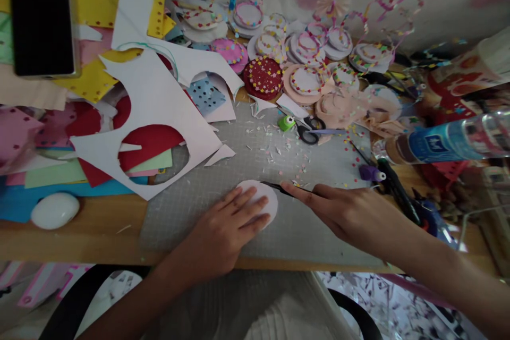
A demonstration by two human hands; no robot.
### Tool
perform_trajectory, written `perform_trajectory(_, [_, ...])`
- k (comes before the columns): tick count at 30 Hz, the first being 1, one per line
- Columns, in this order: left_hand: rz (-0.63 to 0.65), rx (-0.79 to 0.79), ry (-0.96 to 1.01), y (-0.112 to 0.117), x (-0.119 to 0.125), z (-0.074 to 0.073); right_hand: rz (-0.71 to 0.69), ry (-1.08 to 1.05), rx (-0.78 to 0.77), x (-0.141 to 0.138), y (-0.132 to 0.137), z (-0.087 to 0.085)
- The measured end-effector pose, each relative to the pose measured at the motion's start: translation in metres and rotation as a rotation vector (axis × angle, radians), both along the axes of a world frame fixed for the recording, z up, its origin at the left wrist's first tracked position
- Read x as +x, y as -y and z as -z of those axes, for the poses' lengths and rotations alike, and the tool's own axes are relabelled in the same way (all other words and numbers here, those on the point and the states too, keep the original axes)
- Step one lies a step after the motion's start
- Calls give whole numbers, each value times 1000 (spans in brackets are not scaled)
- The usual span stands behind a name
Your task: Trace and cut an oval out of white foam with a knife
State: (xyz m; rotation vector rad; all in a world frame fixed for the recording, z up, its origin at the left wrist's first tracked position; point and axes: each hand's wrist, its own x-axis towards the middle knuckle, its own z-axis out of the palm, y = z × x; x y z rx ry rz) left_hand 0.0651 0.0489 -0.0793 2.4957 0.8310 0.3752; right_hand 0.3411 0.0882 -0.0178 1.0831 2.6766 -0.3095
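A round white paper disc (272, 204) lies on the grey gridded cutting mat (183, 223). My left hand (227, 223) rests flat on it, fingers spread across its left and middle part. In my right hand (346, 210) is a slim black craft knife (275, 186), the index finger stretched along its top. The knife's tip meets the disc's upper right edge. Small white paper slivers are scattered on the mat above the disc. Part of the knife's handle is hidden in my fingers.
White card with round cut-outs (159, 85) covers coloured sheets at left, near a phone (43, 24) and a white oval object (56, 211). Scissors (308, 132) and a green punch (286, 122) lie beyond the mat's middle. Decorated discs (263, 77) line the back; a bottle (442, 141) is at right.
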Motion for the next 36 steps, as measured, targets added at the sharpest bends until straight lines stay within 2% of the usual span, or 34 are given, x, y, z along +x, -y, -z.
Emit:
perform_trajectory(11, [-11,8,7,0,0,-1,8,-7,66,4,11,-1])
perform_trajectory(19, [-15,-1,11,0,0,-3,52,-14,27,5,24,0])
perform_trajectory(30, [-19,-4,15,1,0,-1,345,-237,-216,2,49,0])
perform_trajectory(36, [-33,63,15,1,1,-5,468,-383,-267,19,64,-7])
